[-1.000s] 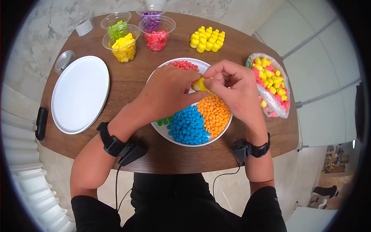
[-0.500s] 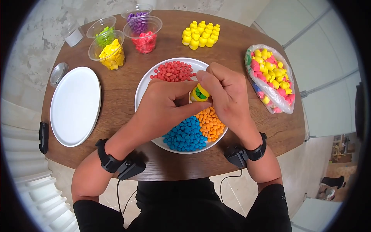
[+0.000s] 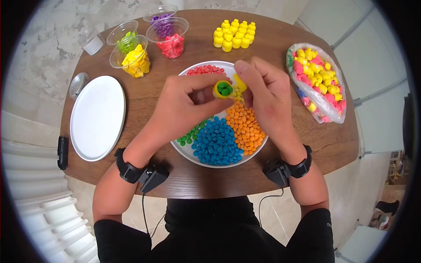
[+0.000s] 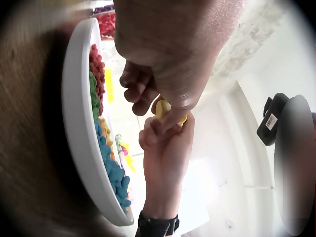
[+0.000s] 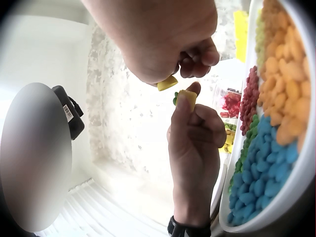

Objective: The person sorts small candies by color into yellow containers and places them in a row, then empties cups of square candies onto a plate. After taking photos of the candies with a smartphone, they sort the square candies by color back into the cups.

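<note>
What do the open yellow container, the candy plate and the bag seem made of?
Yellow container: probably moulded plastic; opaque, evenly coloured, with a round rim.
Candy plate: ceramic or hard plastic, I can't tell; smooth, white, with a raised rim.
Bag: likely thin plastic film; see-through, crinkled and shiny along its edge.

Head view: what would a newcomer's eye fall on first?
Probably the blue pieces and orange pieces on the white plate at centre. Next, the yellow container the left hand holds above it, green pieces in its mouth. Then the bag of yellow and pink items on the right.
</note>
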### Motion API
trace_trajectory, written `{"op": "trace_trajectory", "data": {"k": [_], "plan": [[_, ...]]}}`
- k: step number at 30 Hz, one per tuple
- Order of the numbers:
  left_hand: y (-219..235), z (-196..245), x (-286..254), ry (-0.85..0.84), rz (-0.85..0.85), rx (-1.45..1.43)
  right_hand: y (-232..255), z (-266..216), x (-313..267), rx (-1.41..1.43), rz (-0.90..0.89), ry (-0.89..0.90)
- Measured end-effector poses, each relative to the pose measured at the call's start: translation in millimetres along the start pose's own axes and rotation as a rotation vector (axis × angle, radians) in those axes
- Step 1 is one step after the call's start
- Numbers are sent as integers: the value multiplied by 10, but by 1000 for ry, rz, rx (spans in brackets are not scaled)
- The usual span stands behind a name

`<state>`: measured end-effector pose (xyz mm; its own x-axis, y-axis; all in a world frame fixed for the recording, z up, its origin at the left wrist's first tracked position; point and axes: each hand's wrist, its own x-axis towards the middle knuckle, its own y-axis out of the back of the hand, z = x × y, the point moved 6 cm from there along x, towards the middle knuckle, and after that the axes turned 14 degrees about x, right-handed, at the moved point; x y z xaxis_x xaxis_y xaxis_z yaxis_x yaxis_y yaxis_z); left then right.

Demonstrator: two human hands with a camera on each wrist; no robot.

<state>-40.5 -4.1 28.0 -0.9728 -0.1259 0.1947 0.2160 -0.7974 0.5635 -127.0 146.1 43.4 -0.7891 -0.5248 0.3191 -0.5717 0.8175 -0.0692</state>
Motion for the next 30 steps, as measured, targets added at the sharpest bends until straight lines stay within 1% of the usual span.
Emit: {"op": "trace_trajectory", "data": {"k": [1,2,4,5,7,8,9,11,13,15,16,17,19,20,21,23,27,29,30], "plan": [[23,-28,20,-27,21,-21,11,16,13,14,2,-1],[35,-51,44,-22,17,-9,45,8,29,-13,40,37],[91,-75,78,-13,58,-155,108,-22,57,-65,90,87],[121,-78,92,-8,58,-143,136,2,82,-52,89,88],[243,-53,100,-17,116,-168,209,47,133,-127,109,160],[290,-22,94,11,115,-211,239,66,156,-112,113,166],[341,-7,90,9,113,-194,272,73,171,-135,127,190],[454,-10,53,6,102,-120,334,80,184,-141,146,211],[553,-70,-73,54,100,-47,351,101,194,-182,136,200],[617,-137,-230,37,59,116,346,105,203,-165,135,217],[619,-192,-317,82,27,106,347,105,204,-170,131,238],[622,-209,-394,87,17,119,349,125,204,-157,140,233],[632,-237,-516,99,-4,316,312,133,197,-167,127,267],[637,-287,-559,170,-32,349,311,137,189,-159,133,263],[623,-306,-575,172,-37,355,297,131,184,-173,119,266],[604,-293,-584,90,-21,493,282,133,173,-183,105,270],[559,-291,-512,77,-74,600,262,141,168,-175,103,255],[525,-272,-491,-7,-95,700,272,137,170,-174,107,250],[528,-249,-478,-8,-95,702,268,131,167,-178,102,259]]}}
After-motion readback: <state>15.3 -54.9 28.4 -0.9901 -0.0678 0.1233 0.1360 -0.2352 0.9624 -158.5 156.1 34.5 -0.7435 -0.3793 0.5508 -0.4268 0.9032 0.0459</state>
